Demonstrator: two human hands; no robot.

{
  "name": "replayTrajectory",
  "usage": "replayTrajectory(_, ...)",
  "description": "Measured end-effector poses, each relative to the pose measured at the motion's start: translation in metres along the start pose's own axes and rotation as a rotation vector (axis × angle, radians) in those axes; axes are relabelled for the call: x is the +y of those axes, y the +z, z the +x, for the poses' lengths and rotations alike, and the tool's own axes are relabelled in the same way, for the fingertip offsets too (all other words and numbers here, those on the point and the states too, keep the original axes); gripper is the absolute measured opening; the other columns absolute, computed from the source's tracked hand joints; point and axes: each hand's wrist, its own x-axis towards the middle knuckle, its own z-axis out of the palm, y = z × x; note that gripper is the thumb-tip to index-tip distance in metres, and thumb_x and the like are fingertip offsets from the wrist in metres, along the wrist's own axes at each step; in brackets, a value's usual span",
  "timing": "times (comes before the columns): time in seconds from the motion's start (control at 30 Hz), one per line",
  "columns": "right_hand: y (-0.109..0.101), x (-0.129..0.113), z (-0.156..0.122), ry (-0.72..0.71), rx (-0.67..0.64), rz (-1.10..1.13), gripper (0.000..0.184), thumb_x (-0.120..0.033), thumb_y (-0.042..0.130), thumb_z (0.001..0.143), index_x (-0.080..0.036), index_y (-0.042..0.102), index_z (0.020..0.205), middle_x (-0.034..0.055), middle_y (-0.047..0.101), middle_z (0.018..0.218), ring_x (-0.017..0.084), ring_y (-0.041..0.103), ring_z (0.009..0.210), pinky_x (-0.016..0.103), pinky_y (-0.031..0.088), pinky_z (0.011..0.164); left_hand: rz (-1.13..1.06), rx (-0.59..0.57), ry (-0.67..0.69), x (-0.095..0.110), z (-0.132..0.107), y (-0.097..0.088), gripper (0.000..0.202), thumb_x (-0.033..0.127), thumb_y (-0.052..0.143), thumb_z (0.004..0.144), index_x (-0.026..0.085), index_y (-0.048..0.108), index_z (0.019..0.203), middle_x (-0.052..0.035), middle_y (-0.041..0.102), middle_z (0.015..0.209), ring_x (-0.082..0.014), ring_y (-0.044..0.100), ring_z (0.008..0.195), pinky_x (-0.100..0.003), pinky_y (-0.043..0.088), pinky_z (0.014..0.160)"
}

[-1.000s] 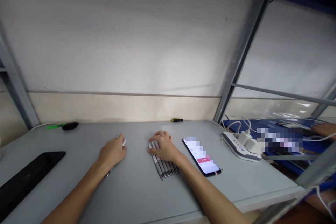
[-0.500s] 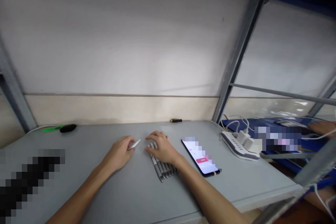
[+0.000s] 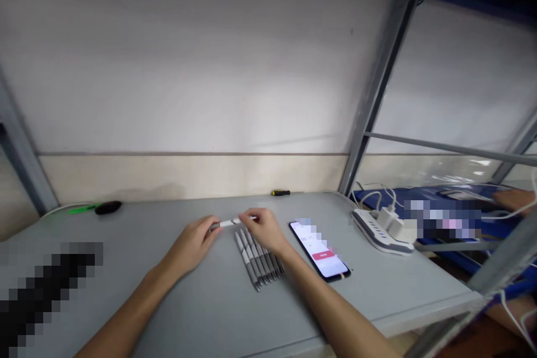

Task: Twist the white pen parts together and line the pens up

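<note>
A white and grey pen [image 3: 227,224] spans the gap between my two hands, lying nearly level just above the desk. My left hand [image 3: 198,240] is closed around its left end. The fingers of my right hand [image 3: 263,227] pinch the other end, with the tip partly hidden. Below my right hand, several matching pens [image 3: 253,260] lie side by side in a slanted row on the grey desk [image 3: 188,313]. My right wrist covers part of that row.
Right of the pens lies a lit phone [image 3: 321,251], then a white power strip [image 3: 381,229] with plugs. A small screwdriver [image 3: 281,193] rests by the wall. At the back left sits a black and green object [image 3: 108,207]. Another person's hand [image 3: 514,199] shows at far right.
My right hand has lifted from over the row of pens and closed on the free end of the pen in my left hand. That pen has turned more level.
</note>
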Motion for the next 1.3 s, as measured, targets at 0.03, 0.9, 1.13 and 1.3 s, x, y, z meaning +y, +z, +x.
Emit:
replayTrajectory(0.03,-0.002,0.001,0.001,0.050,-0.019,0.055,0.039,-0.043,0.053,0.086,-0.014,0.060,0.062,-0.0019,0.049,0.053,0.009,0.041,0.052,0.022,0.030,0.051,0.022,0.010,0.008,-0.002,0.000,-0.001,0.024,0.037,0.039,0.094,0.021,0.057,0.094,-0.0021,0.064,0.088,-0.0173,0.059,0.081,-0.029,0.044,0.074)
replayTrajectory(0.9,-0.005,0.009,0.003,-0.023,-0.067,0.124,0.030,-0.040,0.063,0.079,-0.019,0.060,0.100,0.0000,0.056,0.076,0.012,0.050,0.064,0.023,0.041,0.060,0.203,0.037,-0.033,-0.007,0.000,0.001,0.027,0.027,0.030,0.094,0.020,0.050,0.078,-0.0018,0.052,0.074,-0.0173,0.051,0.072,-0.028,0.038,0.067)
replayTrajectory(1.13,-0.005,0.010,0.002,0.076,-0.151,0.180,0.024,-0.040,0.063,0.079,-0.017,0.059,0.088,-0.0012,0.056,0.068,0.009,0.050,0.049,0.021,0.037,0.046,0.171,0.016,-0.023,-0.004,-0.001,0.001,0.029,0.030,0.030,0.095,0.021,0.053,0.080,-0.0016,0.053,0.074,-0.0176,0.051,0.074,-0.028,0.039,0.068)
replayTrajectory(1.3,-0.006,0.011,0.000,0.110,-0.199,0.112,0.030,-0.045,0.055,0.084,-0.016,0.062,0.085,-0.0012,0.054,0.060,0.010,0.046,0.047,0.022,0.035,0.045,0.142,0.005,-0.006,-0.002,-0.001,0.003,0.029,0.033,0.029,0.096,0.021,0.055,0.093,-0.0020,0.056,0.080,-0.0174,0.053,0.076,-0.029,0.040,0.070)
